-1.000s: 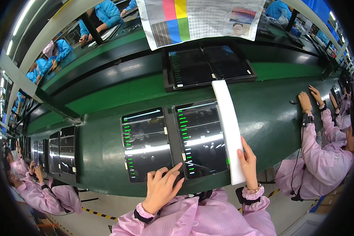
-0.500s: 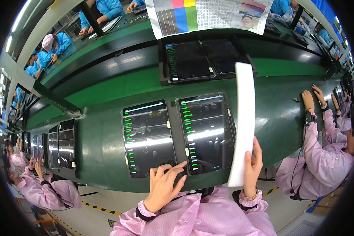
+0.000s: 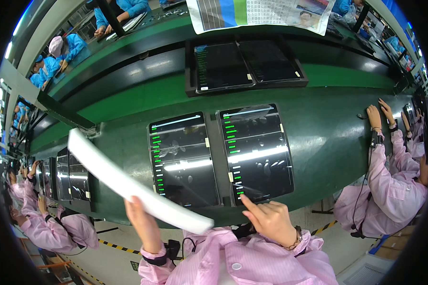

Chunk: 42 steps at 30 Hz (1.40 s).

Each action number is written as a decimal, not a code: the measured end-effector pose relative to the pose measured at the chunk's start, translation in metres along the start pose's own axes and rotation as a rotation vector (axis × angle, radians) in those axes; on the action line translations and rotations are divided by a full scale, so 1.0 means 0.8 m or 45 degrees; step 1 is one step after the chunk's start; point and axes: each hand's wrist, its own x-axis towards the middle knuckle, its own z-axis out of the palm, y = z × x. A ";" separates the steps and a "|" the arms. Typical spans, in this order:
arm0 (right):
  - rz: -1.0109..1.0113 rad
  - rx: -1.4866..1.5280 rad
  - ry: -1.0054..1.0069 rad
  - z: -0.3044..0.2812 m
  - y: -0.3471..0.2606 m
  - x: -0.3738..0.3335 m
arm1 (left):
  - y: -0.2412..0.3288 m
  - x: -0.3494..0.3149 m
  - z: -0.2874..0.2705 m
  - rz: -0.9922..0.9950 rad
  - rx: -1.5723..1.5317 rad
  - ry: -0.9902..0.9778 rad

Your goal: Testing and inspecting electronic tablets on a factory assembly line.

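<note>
My left hand holds a long white strip-like board, tilted from upper left down to the right, with its lower end in front of my chest. Behind its edge lies the left tablet, its dark screen lit with a column of green text lines. At the right tablet, the index finger of my right hand is stretched to the lower left of the screen, beside the text column. The other fingers of that hand are curled, holding nothing. Both tablets lie flat, with pale tabs on their edges.
A black tray with two more tablets stands behind, below a hanging printed sheet. More tablets stand at the left. Co-workers in pink sit on both sides, one person's hands on the green bench; others in blue work beyond.
The white board has passed from my right hand to my left and swung to the left side. My right hand has come to the right tablet's lower edge. The view has shifted slightly.
</note>
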 end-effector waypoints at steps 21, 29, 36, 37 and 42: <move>0.180 -0.334 0.089 0.016 0.017 0.001 | -0.038 0.052 -0.116 -0.105 0.316 0.115; 0.902 -0.173 0.920 0.021 0.102 -0.054 | -0.067 0.061 -0.126 0.039 0.665 -0.036; 1.007 -0.013 1.014 0.051 0.123 -0.082 | -0.071 0.057 -0.118 -0.031 0.561 -0.036; 0.996 0.040 0.972 0.051 0.124 -0.082 | -0.071 0.057 -0.116 -0.111 0.606 0.029; 1.009 0.034 0.986 0.048 0.123 -0.080 | -0.071 0.057 -0.110 0.038 0.716 -0.011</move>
